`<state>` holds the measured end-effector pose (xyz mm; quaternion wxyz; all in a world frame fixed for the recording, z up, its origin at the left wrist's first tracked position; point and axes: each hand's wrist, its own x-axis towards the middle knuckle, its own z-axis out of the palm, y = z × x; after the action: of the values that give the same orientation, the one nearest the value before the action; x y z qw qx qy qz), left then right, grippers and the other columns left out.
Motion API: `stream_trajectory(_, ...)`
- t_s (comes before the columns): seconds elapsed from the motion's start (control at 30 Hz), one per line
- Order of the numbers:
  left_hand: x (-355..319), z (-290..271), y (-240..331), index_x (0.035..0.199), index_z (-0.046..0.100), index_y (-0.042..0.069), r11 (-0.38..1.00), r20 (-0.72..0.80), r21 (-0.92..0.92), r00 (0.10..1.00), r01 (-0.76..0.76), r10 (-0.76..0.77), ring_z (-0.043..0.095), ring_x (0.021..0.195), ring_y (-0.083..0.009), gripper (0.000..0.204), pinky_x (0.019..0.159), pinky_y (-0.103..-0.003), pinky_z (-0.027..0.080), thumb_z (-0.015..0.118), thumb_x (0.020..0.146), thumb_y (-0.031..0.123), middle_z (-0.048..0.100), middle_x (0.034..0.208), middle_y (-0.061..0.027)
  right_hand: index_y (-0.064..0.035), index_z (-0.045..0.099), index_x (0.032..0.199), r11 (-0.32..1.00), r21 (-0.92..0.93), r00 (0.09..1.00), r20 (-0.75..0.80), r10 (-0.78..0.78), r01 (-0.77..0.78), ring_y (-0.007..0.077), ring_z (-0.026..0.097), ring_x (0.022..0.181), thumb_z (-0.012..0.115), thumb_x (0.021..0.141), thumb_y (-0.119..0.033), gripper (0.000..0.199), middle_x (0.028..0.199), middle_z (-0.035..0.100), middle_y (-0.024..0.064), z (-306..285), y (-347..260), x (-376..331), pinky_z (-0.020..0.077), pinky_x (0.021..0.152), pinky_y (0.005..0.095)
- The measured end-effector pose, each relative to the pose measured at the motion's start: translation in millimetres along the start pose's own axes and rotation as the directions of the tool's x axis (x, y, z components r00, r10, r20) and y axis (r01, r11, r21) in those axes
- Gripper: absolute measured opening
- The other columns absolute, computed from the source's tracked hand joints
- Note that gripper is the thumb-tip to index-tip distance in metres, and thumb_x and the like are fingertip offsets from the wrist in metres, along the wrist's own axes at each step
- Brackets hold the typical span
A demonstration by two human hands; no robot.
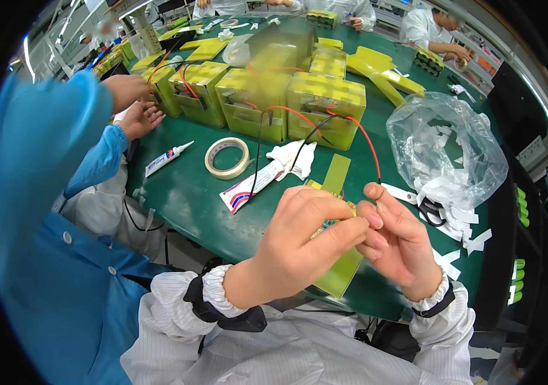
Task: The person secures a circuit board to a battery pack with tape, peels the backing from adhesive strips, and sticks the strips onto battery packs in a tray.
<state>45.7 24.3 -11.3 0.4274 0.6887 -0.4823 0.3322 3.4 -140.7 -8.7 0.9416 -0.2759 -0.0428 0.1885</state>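
Observation:
My left hand [299, 240] and my right hand [402, 244] meet above the near edge of the table, fingertips pinched together. What lies between them is too small and hidden to make out. Beneath them is a yellow-green sheet [341, 273], with a bit of a green circuit board [327, 226] showing behind my fingers. A red wire [367, 136] runs from a yellow-wrapped battery pack [326, 106] down to behind my right fingertips; I cannot tell whether they touch it. Black-handled scissors [432, 213] lie beside my right hand.
Across the green table [184, 192] stand several yellow battery packs. Nearer lie a tape roll [227, 158], a large glue tube [248, 187], a smaller tube [168, 159] and white tissue [291, 159]. A clear plastic bag [447, 151] sits right, by paper strips [479, 242]. A blue-sleeved co-worker [62, 256] stands close left.

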Motion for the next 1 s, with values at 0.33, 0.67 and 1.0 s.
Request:
stream_trajectory(0.33,-5.3,-7.9,6.6,0.086,0.059,0.0,0.961,0.031,0.146,0.972,-0.235,0.233,0.051,0.08,-0.0189,0.028,0.069,-0.033,0.041,0.06,0.06,0.008,0.055,0.086,-0.0054,-0.0125,0.039,0.104,0.998,0.057,1.0,-0.015,-0.019,0.02,0.0048,0.034,0.05,0.04,0.09,-0.016,0.014,0.083,0.045,-0.0007,19.3,25.1,-12.8,0.0259,0.047,0.0175)
stream_trajectory(0.67,-15.6,-5.2,2.2,0.088,0.055,0.001,0.972,0.039,0.118,0.979,-0.205,0.202,0.049,0.081,-0.0224,0.025,0.069,-0.033,0.042,0.061,0.065,0.007,0.051,0.089,-0.0067,-0.0129,0.04,0.102,0.993,0.011,0.99,-0.079,-0.117,0.118,0.005,0.033,0.05,0.041,0.09,-0.016,0.012,0.085,0.046,-0.0008,25.9,38.6,-13.6,0.0261,0.047,0.0173)
stream_trajectory(1.0,-15.2,-8.7,10.6,0.085,0.058,0.007,0.989,-0.081,0.119,0.991,-0.093,0.103,0.051,0.072,-0.0201,0.027,0.065,-0.031,0.039,0.071,0.062,0.008,0.054,0.082,-0.0035,-0.0134,0.036,0.104,0.985,0.06,0.984,-0.095,-0.154,0.16,0.005,0.034,0.05,0.04,0.09,-0.013,0.015,0.084,0.046,0.0008,32.6,41.4,-12.9,0.0268,0.047,0.0178)
